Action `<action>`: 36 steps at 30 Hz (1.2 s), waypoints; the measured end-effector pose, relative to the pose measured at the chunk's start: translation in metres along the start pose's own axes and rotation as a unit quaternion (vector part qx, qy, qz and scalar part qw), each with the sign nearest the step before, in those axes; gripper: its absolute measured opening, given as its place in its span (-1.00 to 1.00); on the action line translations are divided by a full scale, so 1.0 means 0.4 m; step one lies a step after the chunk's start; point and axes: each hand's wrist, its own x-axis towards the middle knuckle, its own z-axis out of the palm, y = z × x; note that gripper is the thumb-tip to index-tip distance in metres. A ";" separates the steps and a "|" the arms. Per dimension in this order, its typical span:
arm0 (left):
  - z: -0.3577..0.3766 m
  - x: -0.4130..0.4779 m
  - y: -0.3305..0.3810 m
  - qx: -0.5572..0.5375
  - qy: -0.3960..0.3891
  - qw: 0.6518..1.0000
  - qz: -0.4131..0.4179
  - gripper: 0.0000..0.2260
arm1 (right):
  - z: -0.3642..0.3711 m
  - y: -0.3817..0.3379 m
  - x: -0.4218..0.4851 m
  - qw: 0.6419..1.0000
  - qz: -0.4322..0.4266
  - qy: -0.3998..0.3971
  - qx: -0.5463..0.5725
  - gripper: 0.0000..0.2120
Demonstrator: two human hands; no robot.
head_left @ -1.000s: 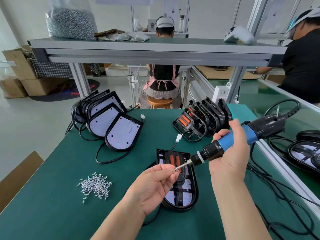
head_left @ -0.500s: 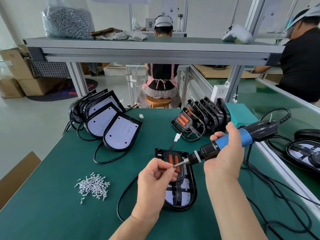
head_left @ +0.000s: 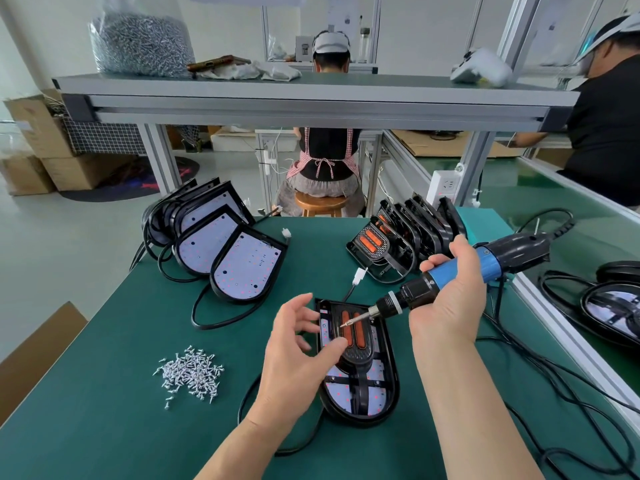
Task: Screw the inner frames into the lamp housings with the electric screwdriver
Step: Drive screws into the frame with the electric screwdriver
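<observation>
A black lamp housing [head_left: 390, 382] lies on the green mat in front of me, its white LED board showing. A black inner frame [head_left: 358, 356] with two orange strips sits in it. My right hand [head_left: 450, 299] grips the blue-and-black electric screwdriver [head_left: 460, 270], which slants down to the left. The bit tip [head_left: 343, 325] hovers over the orange strips, and a small screw seems to sit on it. My left hand [head_left: 294, 355] is just left of the housing with its fingers spread loosely. Its thumb tip is at the inner frame's left edge.
Several loose screws [head_left: 190, 374] lie in a pile at the left. Housings with LED boards [head_left: 225, 251] lean stacked at the back left, inner frames [head_left: 398, 240] at the back right. Black cables [head_left: 554, 393] trail on the right. A shelf [head_left: 311, 95] spans overhead; two people sit beyond.
My left hand was pinching at the bit tip; it has let go, opened and dropped a little to the left. The screwdriver stays held, its tip over the inner frame.
</observation>
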 end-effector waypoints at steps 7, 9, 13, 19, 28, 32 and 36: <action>0.011 0.059 -0.020 0.128 -0.075 0.973 -0.177 -0.36 | 0.065 0.033 0.033 0.995 -0.085 -0.053 -0.026 -0.83; 0.026 0.070 -0.031 0.144 -0.093 0.965 -0.198 -0.45 | 0.094 0.054 0.040 0.989 -0.109 -0.082 -0.051 -0.85; 0.028 0.076 -0.045 0.080 -0.096 0.967 -0.224 -0.42 | 0.132 0.106 0.050 0.971 -0.137 -0.158 -0.115 -0.84; 0.033 0.079 -0.048 0.046 -0.092 0.968 -0.230 -0.34 | 0.144 0.179 0.051 0.957 -0.126 -0.215 -0.149 -0.73; 0.031 0.080 -0.054 0.040 -0.096 0.967 -0.232 -0.34 | 0.147 0.200 0.059 0.950 -0.134 -0.223 -0.170 -0.77; 0.029 0.080 -0.050 0.030 -0.105 0.969 -0.223 -0.29 | 0.150 0.203 0.062 0.949 -0.136 -0.226 -0.174 -0.75; 0.029 0.079 -0.045 0.036 -0.104 0.969 -0.223 -0.26 | 0.146 0.210 0.063 0.948 -0.135 -0.231 -0.174 -0.77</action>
